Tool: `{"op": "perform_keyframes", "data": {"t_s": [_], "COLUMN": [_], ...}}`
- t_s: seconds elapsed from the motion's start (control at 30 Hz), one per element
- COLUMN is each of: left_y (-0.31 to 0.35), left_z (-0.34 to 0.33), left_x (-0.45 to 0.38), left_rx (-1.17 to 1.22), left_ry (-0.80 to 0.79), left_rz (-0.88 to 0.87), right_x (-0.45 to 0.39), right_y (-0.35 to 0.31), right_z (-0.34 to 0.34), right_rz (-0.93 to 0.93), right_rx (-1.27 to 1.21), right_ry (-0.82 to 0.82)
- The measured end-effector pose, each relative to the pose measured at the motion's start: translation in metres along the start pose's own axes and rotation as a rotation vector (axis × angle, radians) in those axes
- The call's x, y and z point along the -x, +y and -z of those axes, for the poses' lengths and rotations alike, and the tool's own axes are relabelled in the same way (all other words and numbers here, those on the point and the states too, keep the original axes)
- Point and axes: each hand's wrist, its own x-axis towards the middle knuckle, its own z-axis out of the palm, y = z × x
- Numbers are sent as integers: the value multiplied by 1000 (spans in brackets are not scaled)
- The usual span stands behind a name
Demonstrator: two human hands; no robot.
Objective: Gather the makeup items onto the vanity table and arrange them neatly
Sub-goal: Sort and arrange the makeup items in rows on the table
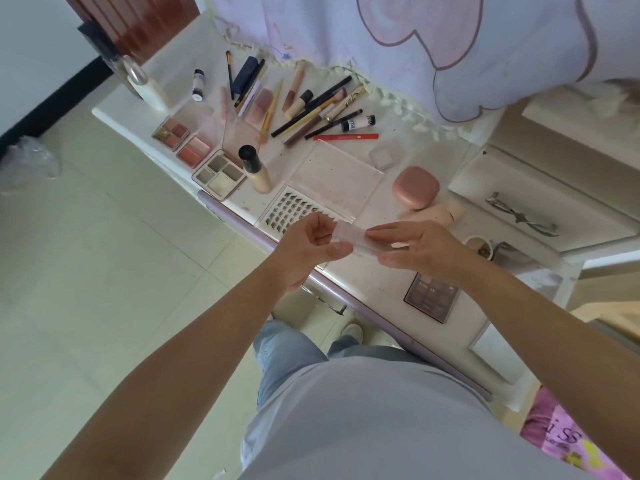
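vanity table under my hands, lash tray just beyond | small clear case held above the near edge, long axis running left-right between grips | left hand and right hand each pinch one end, equally near

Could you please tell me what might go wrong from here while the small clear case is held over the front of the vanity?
1. The clear case is only pinched at its ends by the left hand and right hand, over the vanity table's front edge; a slip could drop it to the floor.
2. It hangs just above the open lash tray; lowering it there could disturb the lashes.
3. The upright foundation bottle nearby might tip if bumped.
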Motion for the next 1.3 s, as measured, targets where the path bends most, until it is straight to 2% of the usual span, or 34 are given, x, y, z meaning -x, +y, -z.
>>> {"op": "perform_keyframes", "data": {"t_s": [0.27,0.37,0.47,0.63,0.83,1.07,1.17,1.3], "left_y": [-7,-9,-8,-8,-7,-8,-7,-9], "left_z": [3,5,7,0,-9,-1,-5,-6], "left_x": [1,-1,0,-1,0,7,9,7], "left_rx": [34,223,382,479,372,135,-27,28], "left_ry": [42,82,64,149,86,-151,-120,-72], "left_rz": [21,66,98,106,144,190,138,113], "right_x": [-4,-4,-1,3,5,9,10,10], "right_y": [-1,-1,-1,1,2,7,9,10], "right_z": [-2,-1,0,7,12,9,11,15], "right_rz": [4,12,48,136,111,115,78,49], "right_rx": [58,124,79,36,155,198,179,163], "right_ry": [-29,-72,-112,51,-89,-4,-20,-22]}}
